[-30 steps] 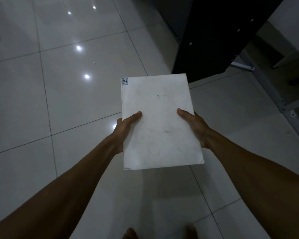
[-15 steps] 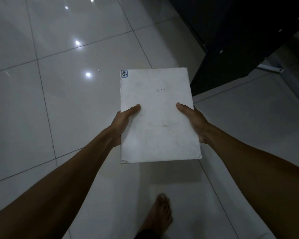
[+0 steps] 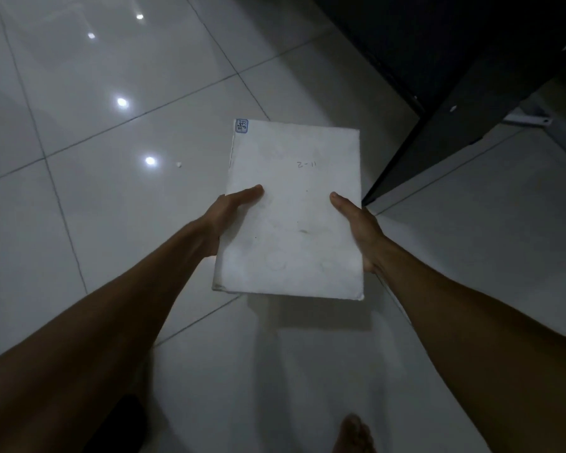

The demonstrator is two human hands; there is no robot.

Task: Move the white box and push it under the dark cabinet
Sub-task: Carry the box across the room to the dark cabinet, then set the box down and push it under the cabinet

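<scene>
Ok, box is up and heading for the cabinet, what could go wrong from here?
The white box is gripped only at its side edges by the left hand and right hand, so it could slip. Its far corner might clip the dark cabinet. A bare foot is below if it drops.

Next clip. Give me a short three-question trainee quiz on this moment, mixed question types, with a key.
1. True or false: the white box rests on the tiled floor.
2. Which hands hold the box? A) left hand only B) right hand only C) both
3. Fill in: the small blue-edged label sits at the box's far ____ corner.

Key:
1. False; it is held above the floor, short of the dark cabinet.
2. C; one on each side edge, thumbs on top.
3. left
</scene>
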